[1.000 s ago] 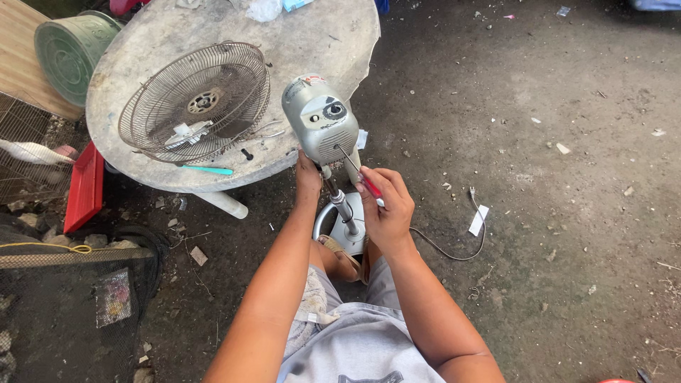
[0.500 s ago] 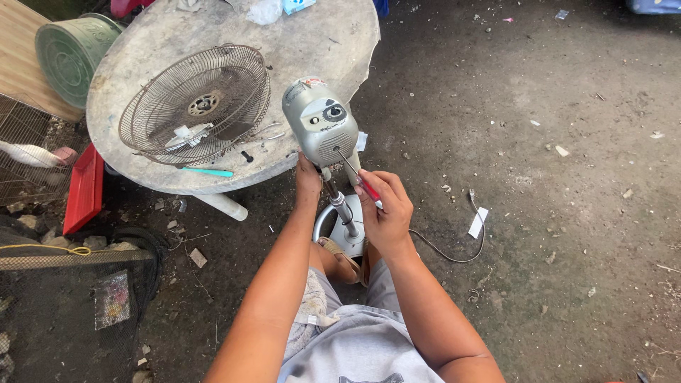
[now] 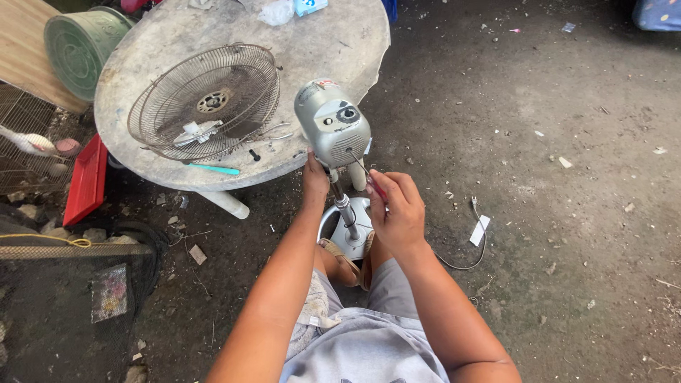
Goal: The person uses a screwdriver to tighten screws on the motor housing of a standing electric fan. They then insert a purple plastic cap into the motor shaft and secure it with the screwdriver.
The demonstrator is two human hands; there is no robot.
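Right hand (image 3: pixel 397 209): fingers (image 3: pixel 379 206) curled tight round the red handle of a screwdriver (image 3: pixel 369 177) — closed grip, no gap showing. The thin shaft runs up and away-left from the fingertips, its long axis slanting toward the grey fan motor housing (image 3: pixel 332 126); the tip meets the housing's near face, just below the dark control knob (image 3: pixel 347 113). Exact seat of the tip is too small to tell.

Left hand (image 3: pixel 315 181): wrapped on the underside of the housing where it joins the metal stand pole (image 3: pixel 345 213), fingers hidden behind it, so their spread cannot be told — it touches and steadies the housing. Of the two, the left is the nearer to the housing; the right reaches it only through the tool.

Outward: the pole drops straight down from between the hands to a round base (image 3: pixel 339 228) between the person's knees. Beyond the housing, a round concrete table (image 3: pixel 142 92) carries a wire fan guard (image 3: pixel 206 103) lying flat, and a teal-handled tool (image 3: pixel 213 169) at its near edge. A power cord (image 3: pixel 475 234) trails right.
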